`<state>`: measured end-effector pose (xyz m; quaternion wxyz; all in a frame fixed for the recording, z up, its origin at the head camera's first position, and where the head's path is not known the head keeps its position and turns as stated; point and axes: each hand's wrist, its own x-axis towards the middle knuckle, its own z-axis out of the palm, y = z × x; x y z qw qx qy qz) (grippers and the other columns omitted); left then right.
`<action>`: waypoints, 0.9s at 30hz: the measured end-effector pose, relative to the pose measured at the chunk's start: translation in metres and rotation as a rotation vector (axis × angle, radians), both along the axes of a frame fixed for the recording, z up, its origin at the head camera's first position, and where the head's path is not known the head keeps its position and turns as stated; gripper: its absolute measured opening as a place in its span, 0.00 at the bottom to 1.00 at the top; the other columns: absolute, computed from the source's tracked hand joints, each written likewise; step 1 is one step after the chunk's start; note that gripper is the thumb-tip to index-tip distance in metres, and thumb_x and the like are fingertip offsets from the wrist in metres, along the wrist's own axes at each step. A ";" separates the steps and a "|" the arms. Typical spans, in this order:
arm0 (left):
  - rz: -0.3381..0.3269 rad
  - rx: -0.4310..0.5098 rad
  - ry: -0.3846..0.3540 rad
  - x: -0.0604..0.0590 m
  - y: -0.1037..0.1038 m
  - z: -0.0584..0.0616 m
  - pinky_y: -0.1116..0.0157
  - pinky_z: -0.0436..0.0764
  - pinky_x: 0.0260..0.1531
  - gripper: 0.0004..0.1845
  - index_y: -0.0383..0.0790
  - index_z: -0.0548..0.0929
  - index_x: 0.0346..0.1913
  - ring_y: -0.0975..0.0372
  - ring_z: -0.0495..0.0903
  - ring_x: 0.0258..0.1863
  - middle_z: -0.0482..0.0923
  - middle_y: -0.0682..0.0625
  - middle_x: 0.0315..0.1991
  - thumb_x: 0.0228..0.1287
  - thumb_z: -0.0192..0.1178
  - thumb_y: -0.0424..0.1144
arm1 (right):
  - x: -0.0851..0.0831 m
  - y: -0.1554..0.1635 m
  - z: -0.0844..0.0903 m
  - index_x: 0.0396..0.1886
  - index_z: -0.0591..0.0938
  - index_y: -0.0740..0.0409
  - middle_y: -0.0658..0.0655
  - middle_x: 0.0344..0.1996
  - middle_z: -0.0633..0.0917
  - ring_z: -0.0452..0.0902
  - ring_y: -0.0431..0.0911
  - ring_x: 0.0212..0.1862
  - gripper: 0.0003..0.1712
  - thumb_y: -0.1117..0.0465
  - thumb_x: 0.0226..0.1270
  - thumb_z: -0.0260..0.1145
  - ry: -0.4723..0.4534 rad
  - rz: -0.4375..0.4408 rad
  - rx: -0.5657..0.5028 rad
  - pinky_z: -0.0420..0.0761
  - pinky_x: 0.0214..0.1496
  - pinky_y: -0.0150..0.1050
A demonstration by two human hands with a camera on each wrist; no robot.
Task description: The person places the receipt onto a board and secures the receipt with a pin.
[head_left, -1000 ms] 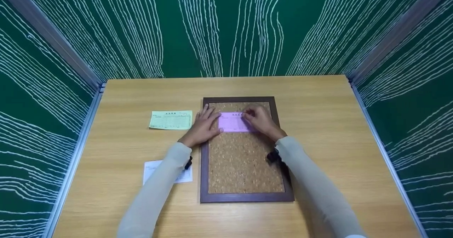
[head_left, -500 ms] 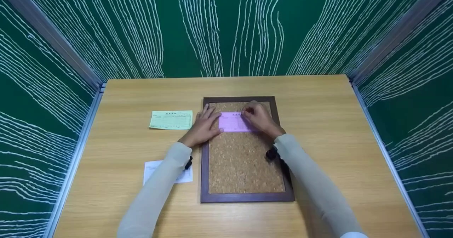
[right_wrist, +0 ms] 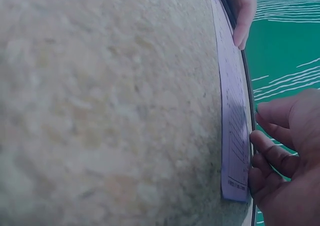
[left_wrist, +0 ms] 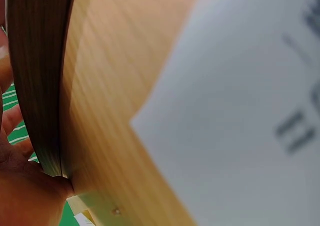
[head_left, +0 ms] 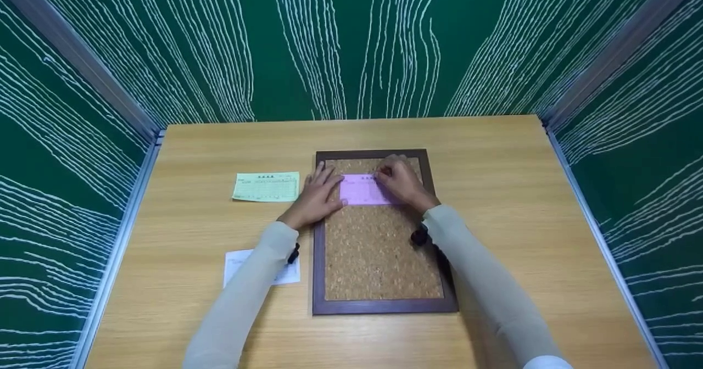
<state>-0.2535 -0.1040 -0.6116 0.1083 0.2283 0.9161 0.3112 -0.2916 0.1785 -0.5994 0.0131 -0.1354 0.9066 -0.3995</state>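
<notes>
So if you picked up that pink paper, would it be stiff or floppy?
Probably floppy: the pink paper looks thin, like a single sheet. It's likely very light too, being so thin. It may slide on the corkboard if nudged, though the left hand touching its edge could hold it steady.

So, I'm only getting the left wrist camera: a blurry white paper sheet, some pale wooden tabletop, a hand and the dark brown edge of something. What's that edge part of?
Observer: In the head view, it is the frame of a rectangular, speckled brown cork board.
Visitor: Oh, nice! Is there anything on the cork?
Observer: Yes, a rectangular pink paper slip lies across its upper part.
Visitor: And where has the other hand got to?
Observer: The person's bare right hand covers the right part of that slip in the head view; I can't tell whether it holds something tiny.
</notes>
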 end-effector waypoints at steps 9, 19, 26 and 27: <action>0.003 -0.006 0.010 0.000 0.001 -0.001 0.40 0.34 0.86 0.40 0.46 0.66 0.86 0.47 0.30 0.90 0.45 0.42 0.91 0.80 0.63 0.56 | 0.000 -0.003 -0.002 0.43 0.91 0.59 0.56 0.47 0.84 0.70 0.53 0.58 0.05 0.63 0.80 0.70 0.002 -0.013 0.017 0.70 0.66 0.53; 0.013 0.022 0.001 -0.001 0.000 0.000 0.42 0.32 0.87 0.39 0.47 0.66 0.86 0.49 0.29 0.90 0.45 0.43 0.91 0.80 0.63 0.56 | -0.005 -0.006 -0.003 0.38 0.92 0.60 0.56 0.44 0.86 0.74 0.54 0.58 0.06 0.65 0.77 0.71 0.050 -0.003 0.021 0.68 0.72 0.56; 0.008 0.022 0.011 0.000 0.000 0.000 0.42 0.32 0.87 0.40 0.46 0.66 0.86 0.48 0.30 0.90 0.45 0.42 0.91 0.80 0.63 0.56 | -0.004 -0.006 -0.004 0.42 0.93 0.59 0.55 0.48 0.83 0.70 0.54 0.58 0.06 0.64 0.78 0.71 0.015 -0.014 0.025 0.70 0.66 0.54; 0.008 0.020 0.008 0.000 0.000 0.000 0.42 0.32 0.86 0.40 0.46 0.66 0.86 0.48 0.29 0.90 0.44 0.43 0.91 0.80 0.63 0.57 | -0.003 -0.006 -0.004 0.42 0.93 0.59 0.56 0.48 0.83 0.70 0.54 0.58 0.06 0.64 0.78 0.71 0.016 -0.013 0.026 0.70 0.66 0.53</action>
